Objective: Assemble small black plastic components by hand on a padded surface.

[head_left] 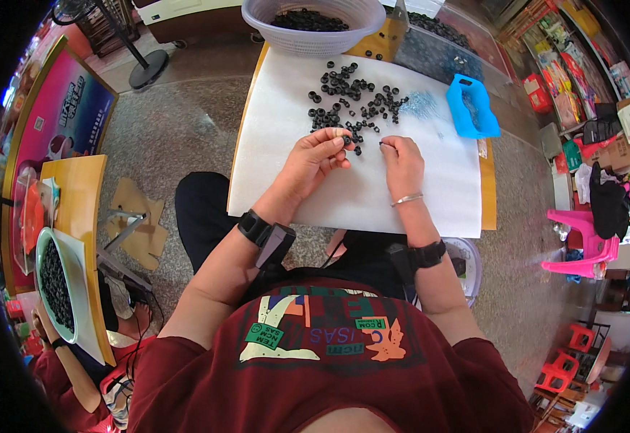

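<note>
My left hand (313,160) is closed in a pinch over the white sheet (430,195) on the table, with a small black ring-shaped part (346,140) at its fingertips. To its right, my right hand (404,164) pinches a tiny dark piece (383,144) between thumb and forefinger; its kind is too small to make out. Just beyond both hands spreads a loose pile of small black parts (354,88), some round and some narrower. Beside the pile lies a scatter of tiny bluish, shiny pieces (419,105).
A blue tray (487,132) sits at the sheet's right edge. Behind stand a pale basket (293,45) of black parts and a clear bin (430,52). At left, another person's arm (76,372) is near a bowl (76,296) of black parts. Pink stools (582,242) stand right.
</note>
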